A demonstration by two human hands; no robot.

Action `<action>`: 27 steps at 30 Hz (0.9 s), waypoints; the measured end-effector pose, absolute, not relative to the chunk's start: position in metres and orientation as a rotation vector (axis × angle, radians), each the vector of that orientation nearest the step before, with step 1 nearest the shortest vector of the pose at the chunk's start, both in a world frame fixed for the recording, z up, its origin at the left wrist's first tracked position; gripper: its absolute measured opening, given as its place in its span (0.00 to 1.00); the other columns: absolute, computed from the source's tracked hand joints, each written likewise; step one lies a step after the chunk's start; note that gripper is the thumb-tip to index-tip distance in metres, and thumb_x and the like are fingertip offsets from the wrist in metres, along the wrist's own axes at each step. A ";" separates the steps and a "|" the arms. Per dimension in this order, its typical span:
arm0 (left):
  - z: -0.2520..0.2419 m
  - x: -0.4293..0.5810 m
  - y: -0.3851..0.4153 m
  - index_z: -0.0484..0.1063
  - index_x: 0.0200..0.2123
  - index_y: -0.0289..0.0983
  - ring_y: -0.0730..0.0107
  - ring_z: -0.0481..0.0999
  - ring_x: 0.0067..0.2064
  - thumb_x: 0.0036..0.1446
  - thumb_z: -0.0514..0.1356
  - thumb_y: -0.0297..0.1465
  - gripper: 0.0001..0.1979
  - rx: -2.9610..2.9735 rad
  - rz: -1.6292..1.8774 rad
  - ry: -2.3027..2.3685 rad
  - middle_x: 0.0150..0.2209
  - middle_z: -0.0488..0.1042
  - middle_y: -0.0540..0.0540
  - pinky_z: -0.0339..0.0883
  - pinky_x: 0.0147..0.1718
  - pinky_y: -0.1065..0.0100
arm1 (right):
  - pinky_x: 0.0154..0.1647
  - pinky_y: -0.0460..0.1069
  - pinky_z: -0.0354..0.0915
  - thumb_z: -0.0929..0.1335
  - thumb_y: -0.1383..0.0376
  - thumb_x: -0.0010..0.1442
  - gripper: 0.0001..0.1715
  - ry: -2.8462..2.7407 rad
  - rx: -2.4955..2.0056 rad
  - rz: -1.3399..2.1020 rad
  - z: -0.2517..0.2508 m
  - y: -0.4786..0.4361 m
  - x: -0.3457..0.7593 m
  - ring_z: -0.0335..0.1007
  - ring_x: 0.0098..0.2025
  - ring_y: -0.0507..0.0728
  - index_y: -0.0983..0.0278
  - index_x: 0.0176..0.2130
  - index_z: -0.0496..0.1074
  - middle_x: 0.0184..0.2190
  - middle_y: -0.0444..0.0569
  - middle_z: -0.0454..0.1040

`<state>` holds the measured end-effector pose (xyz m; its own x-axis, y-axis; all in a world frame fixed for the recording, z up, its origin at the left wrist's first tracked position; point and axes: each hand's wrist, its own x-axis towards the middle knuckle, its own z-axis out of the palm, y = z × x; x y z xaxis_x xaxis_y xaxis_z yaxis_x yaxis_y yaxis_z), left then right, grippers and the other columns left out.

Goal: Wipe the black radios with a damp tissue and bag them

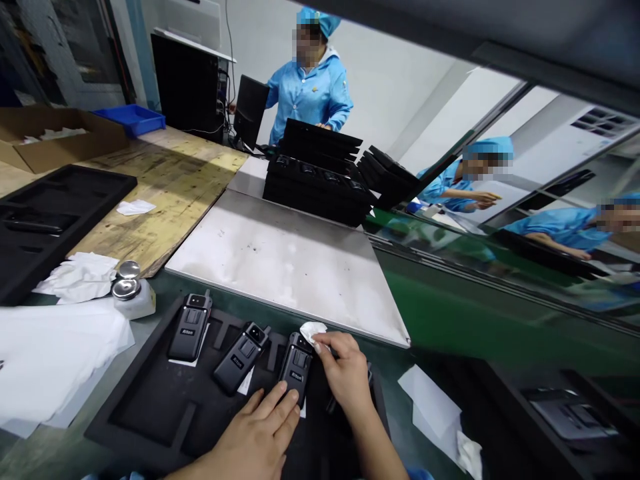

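A worker's bare hands tend a black handset (pixel 296 365) marked "Riton" at the lower center of the frame, where it lies label up, slightly tilted, in a black foam tray (pixel 145 403) on a green worktop. The left hand (pixel 257 430), reaching in from the bottom edge, lies with its fingers stretched out, their tips touching the handset's lower end. The right hand (pixel 347 373) pinches a crumpled white wipe (pixel 311 329) between thumb and curled fingers at the handset's upper end, beside its camera window. From where I stand, two more Riton units, a slanted one (pixel 241 358) near the center and an outer one (pixel 190 328) farther left, lie in the same tray, with white slips showing beneath them; a dark item just past the right wrist is mostly hidden. A squat bottle with a metal cap (pixel 134 298) stands near the tray's upper left corner, between white sheets (pixel 60 357) and crumpled cloth (pixel 83 275). Beyond the tray, a pale board (pixel 285 250) spans the middle, with stacked black trays (pixel 315 190) at its far end. In the upper center, a co-worker (pixel 313 90) in blue coat and cap stands behind the stack; two other people in blue lean over work at the right. A cardboard box (pixel 60 143) and a blue bin (pixel 134 120) sit upper left.
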<state>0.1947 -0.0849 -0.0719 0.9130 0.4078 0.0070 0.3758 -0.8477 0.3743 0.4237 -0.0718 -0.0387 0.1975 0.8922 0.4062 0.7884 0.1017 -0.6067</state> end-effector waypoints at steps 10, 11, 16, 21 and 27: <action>-0.078 0.193 -0.087 0.53 0.67 0.34 0.49 0.48 0.70 0.59 0.56 0.29 0.33 2.655 0.182 0.570 0.70 0.47 0.41 0.60 0.61 0.49 | 0.43 0.55 0.62 0.65 0.60 0.63 0.11 -1.584 -1.755 0.172 -0.037 -0.067 0.422 0.69 0.39 0.60 0.58 0.37 0.77 0.35 0.47 0.77; -0.078 0.193 -0.087 0.52 0.67 0.34 0.50 0.48 0.70 0.60 0.56 0.30 0.33 2.657 0.198 0.553 0.70 0.47 0.41 0.60 0.61 0.50 | 0.43 0.55 0.63 0.65 0.60 0.64 0.11 -1.595 -1.752 0.179 -0.036 -0.065 0.422 0.69 0.39 0.60 0.58 0.37 0.77 0.35 0.48 0.77; -0.068 0.194 -0.086 0.53 0.67 0.34 0.50 0.48 0.70 0.54 0.56 0.25 0.36 2.651 0.109 0.572 0.70 0.47 0.42 0.60 0.61 0.48 | 0.44 0.56 0.62 0.64 0.64 0.63 0.11 -1.738 -1.715 0.249 -0.023 -0.049 0.417 0.69 0.39 0.61 0.59 0.37 0.77 0.34 0.49 0.77; -0.057 0.196 -0.084 0.55 0.66 0.34 0.48 0.51 0.69 0.47 0.57 0.21 0.40 2.658 0.051 0.586 0.69 0.48 0.42 0.62 0.60 0.47 | 0.46 0.55 0.61 0.66 0.70 0.59 0.11 -1.906 -1.620 0.369 -0.006 -0.034 0.411 0.67 0.39 0.59 0.57 0.34 0.77 0.33 0.46 0.76; -0.063 0.195 -0.084 0.56 0.65 0.34 0.48 0.53 0.68 0.46 0.57 0.21 0.40 2.681 0.092 0.574 0.68 0.51 0.41 0.63 0.59 0.47 | 0.48 0.55 0.59 0.66 0.73 0.59 0.12 -2.082 -1.637 0.615 0.008 -0.044 0.426 0.67 0.40 0.58 0.57 0.33 0.76 0.33 0.43 0.76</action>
<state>0.1951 -0.0842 -0.0629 0.9138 0.4057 -0.0181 0.3797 -0.8378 0.3924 0.4263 -0.0436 0.0076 -0.2189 0.9742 0.0541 0.7884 0.2093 -0.5785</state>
